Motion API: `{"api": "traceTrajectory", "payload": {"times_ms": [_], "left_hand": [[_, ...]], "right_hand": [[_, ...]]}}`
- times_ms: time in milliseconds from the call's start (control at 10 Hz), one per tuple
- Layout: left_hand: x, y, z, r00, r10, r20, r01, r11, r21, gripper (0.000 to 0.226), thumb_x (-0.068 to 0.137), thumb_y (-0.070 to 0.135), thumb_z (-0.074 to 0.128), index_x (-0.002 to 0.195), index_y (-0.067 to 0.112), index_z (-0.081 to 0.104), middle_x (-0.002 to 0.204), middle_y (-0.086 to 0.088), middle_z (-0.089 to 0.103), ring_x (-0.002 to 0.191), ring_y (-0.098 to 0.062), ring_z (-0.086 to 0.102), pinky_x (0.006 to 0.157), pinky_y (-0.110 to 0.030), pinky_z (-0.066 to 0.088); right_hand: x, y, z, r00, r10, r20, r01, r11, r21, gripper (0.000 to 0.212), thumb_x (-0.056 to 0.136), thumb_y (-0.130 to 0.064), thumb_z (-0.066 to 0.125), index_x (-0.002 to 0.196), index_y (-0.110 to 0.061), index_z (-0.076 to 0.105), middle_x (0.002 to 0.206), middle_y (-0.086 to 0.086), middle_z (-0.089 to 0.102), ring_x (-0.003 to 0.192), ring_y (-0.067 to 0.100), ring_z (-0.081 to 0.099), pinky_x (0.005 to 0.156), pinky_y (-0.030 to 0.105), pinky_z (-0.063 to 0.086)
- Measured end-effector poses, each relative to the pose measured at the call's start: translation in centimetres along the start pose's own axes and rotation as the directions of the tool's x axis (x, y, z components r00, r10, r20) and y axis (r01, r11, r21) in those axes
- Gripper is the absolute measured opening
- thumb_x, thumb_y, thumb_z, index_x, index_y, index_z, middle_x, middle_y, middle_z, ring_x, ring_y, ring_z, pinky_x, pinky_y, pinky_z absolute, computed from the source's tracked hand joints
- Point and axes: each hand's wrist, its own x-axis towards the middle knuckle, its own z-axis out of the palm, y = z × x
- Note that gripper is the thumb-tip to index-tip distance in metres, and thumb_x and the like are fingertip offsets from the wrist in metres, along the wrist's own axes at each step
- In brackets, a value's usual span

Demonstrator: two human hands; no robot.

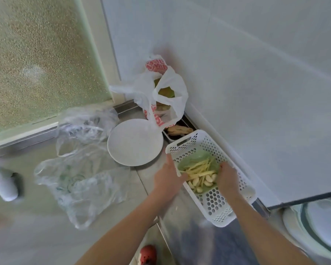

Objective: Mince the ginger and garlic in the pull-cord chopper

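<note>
Clear plastic bags (80, 175) lie left of an empty white plate (135, 142). Left hand (167, 180) and right hand (227, 181) grasp a green dish (197, 159) of ginger strips (199, 168) and garlic cloves (203, 182) inside the white basket (216, 203)

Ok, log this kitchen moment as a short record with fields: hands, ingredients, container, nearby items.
left hand: left hand at the basket's left side, fingers reaching in beside the ginger
right hand: right hand inside the basket, to the right of the garlic
ingredients: ginger strips and peeled garlic cloves on a green liner
container: white perforated basket on the steel counter
nearby: white plate, printed plastic bag, clear plastic bags
chopper: none identifiable
</note>
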Motion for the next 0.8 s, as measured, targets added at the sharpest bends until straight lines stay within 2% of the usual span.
{"api": "traceTrajectory", "payload": {"times_ms": [100,200,300,400,500,600,700,800], "left_hand": [[0.7,-0.8,1.0,0.997,-0.076,-0.026,0.072,0.989,-0.130,0.076,0.089,0.041,0.057,0.140,0.018,0.006,0.111,-0.011,0.062,0.090,-0.030,0.064,0.078,-0.041,0.054],[1.8,-1.0,0.9,0.994,-0.098,0.046,0.108,0.941,-0.320,0.068,0.093,0.033,0.052,0.140,0.023,0.003,0.114,-0.014,0.063,0.085,-0.030,0.068,0.075,-0.045,0.058],[2.6,-0.3,0.2,0.987,-0.134,0.093,0.163,0.826,-0.540,0.053,0.097,0.020,0.048,0.137,0.025,0.013,0.104,-0.016,0.063,0.054,-0.018,0.067,0.051,-0.035,0.058],[3.0,0.6,0.1,0.986,-0.124,0.110,0.166,0.737,-0.655,0.056,0.097,0.014,0.048,0.139,0.032,0.015,0.110,-0.016,0.062,0.053,-0.019,0.068,0.046,-0.031,0.056],[3.8,0.6,0.0,0.984,-0.135,0.118,0.179,0.695,-0.697,0.057,0.097,0.013,0.048,0.139,0.036,0.016,0.118,-0.015,0.058,0.071,-0.027,0.070,0.048,-0.032,0.056],[3.6,0.8,-0.3,0.974,-0.177,0.139,0.223,0.690,-0.688,0.055,0.096,0.014,0.048,0.137,0.036,0.018,0.116,-0.016,0.058,0.071,-0.026,0.066,0.049,-0.031,0.055],[2.3,1.5,-0.5,0.975,-0.217,0.037,0.197,0.784,-0.589,0.038,0.097,0.021,0.047,0.125,0.025,0.022,0.113,-0.017,0.059,0.078,-0.028,0.062,0.064,-0.038,0.054],[-0.5,2.5,-2.0,0.981,-0.080,-0.177,-0.026,0.849,-0.528,0.026,0.096,0.024,0.048,0.111,0.016,0.029,0.090,-0.012,0.061,0.069,-0.021,0.055,0.062,-0.035,0.045]], "right_hand": [[-0.5,-2.3,1.0,0.981,0.190,0.034,-0.190,0.920,0.343,0.004,0.097,-0.011,0.045,0.101,-0.012,0.045,0.086,0.007,0.061,0.058,0.013,0.051,0.048,0.026,0.043],[-2.8,-3.8,0.3,0.995,0.079,0.056,-0.096,0.896,0.433,0.007,0.097,-0.014,0.045,0.104,-0.015,0.043,0.090,0.006,0.060,0.056,0.015,0.052,0.047,0.029,0.043],[-6.6,-1.7,-1.7,0.969,-0.013,-0.246,0.065,0.977,0.204,0.009,0.094,-0.017,0.051,0.101,-0.015,0.046,0.093,0.002,0.058,0.077,0.021,0.057,0.063,0.032,0.045],[-8.9,1.3,-2.5,0.931,0.295,-0.214,-0.232,0.933,0.275,0.025,0.092,-0.024,0.056,0.103,-0.006,0.041,0.099,0.015,0.056,0.091,0.035,0.056,0.068,0.037,0.046],[-8.3,1.0,-1.6,0.940,0.339,0.027,-0.317,0.846,0.429,0.015,0.097,-0.014,0.047,0.104,-0.005,0.036,0.091,0.010,0.054,0.081,0.028,0.056,0.053,0.024,0.042],[-7.3,0.5,-1.7,0.951,0.293,0.104,-0.310,0.885,0.348,0.011,0.098,-0.014,0.045,0.092,-0.009,0.038,0.077,0.006,0.049,0.069,0.022,0.048,0.050,0.024,0.036],[-7.9,1.9,-3.4,0.948,0.247,0.201,-0.309,0.865,0.397,0.011,0.098,-0.028,0.044,0.102,-0.017,0.040,0.093,0.006,0.058,0.072,0.021,0.056,0.055,0.028,0.044],[-12.0,4.3,-6.8,0.948,0.316,-0.023,-0.250,0.790,0.560,0.019,0.098,-0.028,0.045,0.116,-0.032,0.043,0.102,-0.002,0.059,0.076,0.016,0.057,0.061,0.029,0.045]]}}
